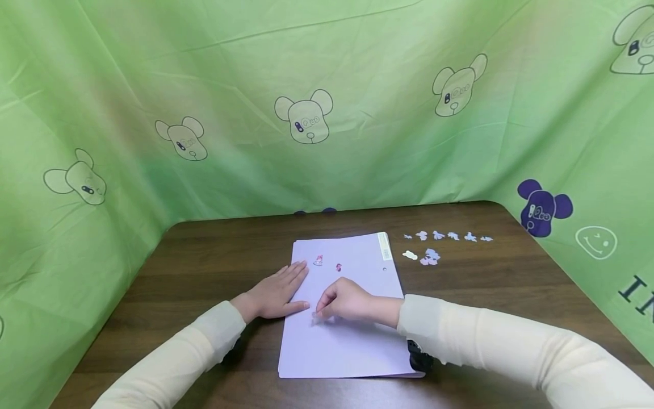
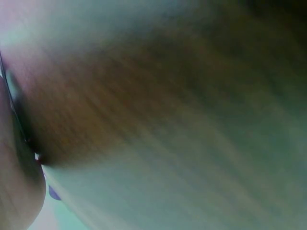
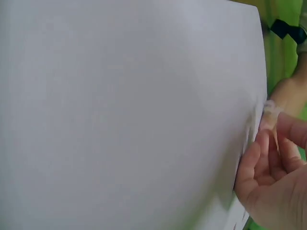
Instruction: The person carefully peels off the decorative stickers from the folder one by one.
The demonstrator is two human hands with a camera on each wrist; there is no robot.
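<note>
A pale lilac paper pad (image 1: 352, 352) lies on the dark wooden table. My left hand (image 1: 278, 292) rests spread on its left edge, fingertips and thumb on the paper. Over the pad's middle, my right hand (image 1: 344, 301) pinches a small whitish, see-through sticker (image 1: 318, 318) between thumb and fingertips, close over the paper. The right wrist view shows this sticker (image 3: 272, 107) at the fingertips; its design is too blurred to make out. Two small pink figure stickers, one (image 1: 318, 260) at the upper left and another (image 1: 339, 267) beside it, are on the pad's upper part.
Right of the pad, several small pale blue and lilac cutout pieces (image 1: 438, 235) form a row. Below them lie a white piece (image 1: 410, 255) and a small lilac cluster (image 1: 430, 257). A label (image 1: 384, 246) marks the pad's top right corner. Green cloth (image 1: 245, 170) surrounds the table.
</note>
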